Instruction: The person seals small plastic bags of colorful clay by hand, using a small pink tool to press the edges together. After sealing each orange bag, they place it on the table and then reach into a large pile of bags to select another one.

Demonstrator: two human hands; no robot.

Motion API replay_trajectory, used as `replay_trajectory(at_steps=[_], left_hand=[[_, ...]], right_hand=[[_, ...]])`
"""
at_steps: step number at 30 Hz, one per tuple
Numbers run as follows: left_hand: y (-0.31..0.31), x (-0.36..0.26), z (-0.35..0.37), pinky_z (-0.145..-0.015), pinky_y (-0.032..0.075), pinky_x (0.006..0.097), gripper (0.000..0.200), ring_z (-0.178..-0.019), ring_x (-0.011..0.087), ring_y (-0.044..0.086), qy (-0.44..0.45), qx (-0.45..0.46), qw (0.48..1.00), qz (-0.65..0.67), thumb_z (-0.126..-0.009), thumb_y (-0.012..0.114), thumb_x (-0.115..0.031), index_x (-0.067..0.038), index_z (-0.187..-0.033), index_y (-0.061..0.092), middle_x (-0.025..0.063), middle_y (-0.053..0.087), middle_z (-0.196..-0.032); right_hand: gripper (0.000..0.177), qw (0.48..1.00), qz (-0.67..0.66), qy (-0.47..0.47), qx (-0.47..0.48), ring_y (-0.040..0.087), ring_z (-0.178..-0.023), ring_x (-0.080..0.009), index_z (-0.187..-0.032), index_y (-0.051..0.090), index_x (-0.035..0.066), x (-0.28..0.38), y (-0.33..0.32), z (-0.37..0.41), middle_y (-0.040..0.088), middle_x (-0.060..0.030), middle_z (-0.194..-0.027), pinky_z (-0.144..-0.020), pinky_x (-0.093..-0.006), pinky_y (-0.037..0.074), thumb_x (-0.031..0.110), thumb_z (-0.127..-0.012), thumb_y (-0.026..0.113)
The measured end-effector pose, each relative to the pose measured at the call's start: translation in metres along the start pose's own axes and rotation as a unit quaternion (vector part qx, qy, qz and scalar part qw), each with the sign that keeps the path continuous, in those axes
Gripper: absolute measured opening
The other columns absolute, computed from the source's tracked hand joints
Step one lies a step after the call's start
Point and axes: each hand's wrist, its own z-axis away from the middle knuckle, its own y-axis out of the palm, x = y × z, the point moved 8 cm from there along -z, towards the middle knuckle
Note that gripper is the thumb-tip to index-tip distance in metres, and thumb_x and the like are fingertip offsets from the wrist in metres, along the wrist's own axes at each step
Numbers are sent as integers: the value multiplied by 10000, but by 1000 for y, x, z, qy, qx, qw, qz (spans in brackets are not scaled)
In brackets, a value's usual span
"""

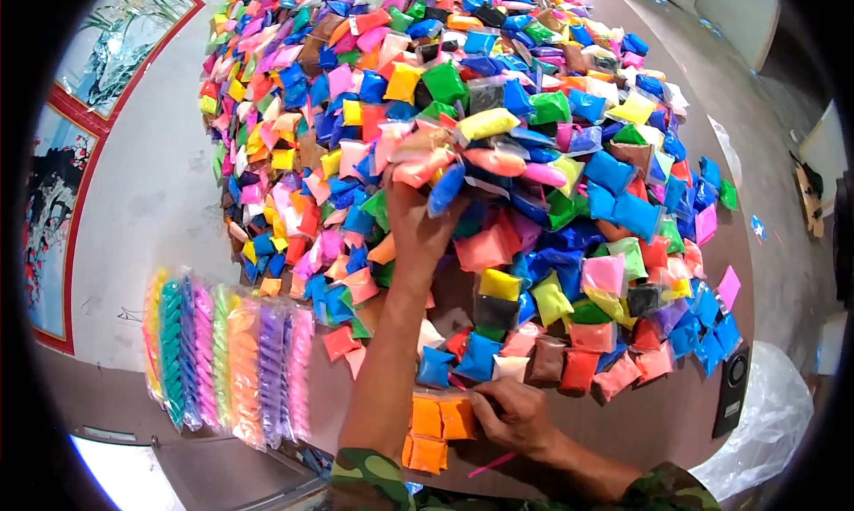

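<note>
My left hand (420, 222) reaches into the heap and is closed around a bunch of small clear packets. A salmon packet (422, 167), a blue packet (447, 189) and a yellow packet (487, 125) show at its fingers; the hand partly hides how many it grips. Near the table's front edge, my right hand (516, 413) is curled, its thumb and forefinger closed at the right edge of an orange packet (457, 418). Several orange packets (427, 453) lie together there, flat on the table. Just below them lies a thin pink stick (491, 464).
A large heap of coloured packets (356, 84) covers most of the brown table (356, 404). Long bags of twisted coloured pieces (245, 369) stand in a row at left. A black device (732, 391) sits at the right edge, beside clear plastic sheeting (765, 413). Framed pictures (53, 209) stand at far left.
</note>
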Motion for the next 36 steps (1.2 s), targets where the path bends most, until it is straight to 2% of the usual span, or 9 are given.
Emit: replay_trajectory(at_steps=[5, 11, 14, 15, 18, 23, 26, 29, 36], left_hand=[[11, 26, -25, -1018, 569, 381, 687, -1179, 244, 688, -131, 30, 981, 139, -784, 946, -41, -12, -1382, 610, 106, 690, -1313], [11, 31, -61, -952, 584, 348, 779, -1077, 215, 732, -238, 54, 969, 31, -732, 1014, -162, -10, -1376, 602, 108, 748, -1211], [18, 23, -73, -926, 591, 339, 805, -1062, 196, 723, -262, 44, 960, 90, -750, 1009, -187, -4, -1407, 582, 110, 743, -1194], [15, 8, -79, -908, 593, 322, 802, -1050, 165, 713, -220, 58, 974, -5, -791, 985, -213, 6, -1436, 560, 107, 734, -1175], [26, -2, -78, -904, 591, 313, 745, -1045, 154, 711, -290, 51, 947, 130, -821, 959, -220, 11, -1417, 577, 103, 733, -1157], [43, -44, -69, -856, 586, 320, 854, -1014, 206, 689, -220, 114, 968, -50, -841, 906, -449, 13, -1479, 578, 166, 647, -1332], [65, -83, -47, -1048, 530, 433, 791, -1234, 328, 653, -99, 151, 980, -83, -859, 892, -385, -9, -1481, 580, 233, 615, -1444], [78, -113, -19, -1248, 352, 547, 798, -1492, 512, 439, -51, 161, 978, -119, -859, 873, -336, -36, -1515, 532, 346, 484, -1562], [84, -156, 22, -1217, 386, 592, 614, -1453, 556, 436, 16, 207, 966, -155, -923, 814, -239, -44, -1462, 593, 347, 445, -1582]], right_hand=[[93, 1000, 5, -30, -7, 728, -692, -280, -978, 771, 23, 3, -2, -2, 735, -138, -829, -624, -366, 577, 90, -926, 811], [93, 999, 17, -31, -2, 729, -708, -295, -982, 767, 29, 2, -1, -1, 733, -140, -845, -638, -372, 582, 97, -931, 805], [96, 999, 24, -38, -5, 729, -717, -300, -990, 765, 31, 1, 0, 1, 731, -142, -847, -644, -376, 582, 104, -937, 799], [97, 999, 21, -37, -5, 729, -718, -301, -991, 764, 30, 1, 0, 1, 730, -142, -847, -645, -377, 581, 104, -938, 797], [98, 999, 15, -39, -9, 729, -721, -305, -993, 762, 29, 2, -1, 1, 728, -144, -847, -645, -380, 580, 105, -940, 795], [136, 999, 21, -43, -4, 741, -752, -313, -1019, 741, 25, 1, 1, 2, 728, -153, -867, -646, -396, 595, 143, -963, 780], [134, 999, 22, -36, 4, 744, -762, -315, -1024, 741, 24, 2, 2, 3, 735, -157, -879, -654, -398, 599, 139, -967, 776], [138, 999, 23, -34, 7, 744, -766, -327, -1034, 743, 28, 3, 1, 2, 733, -160, -879, -658, -407, 598, 145, -970, 774], [186, 999, 13, -48, -19, 731, -765, -355, -1065, 743, 34, -9, 6, 9, 724, -176, -884, -661, -425, 591, 147, -927, 796]])
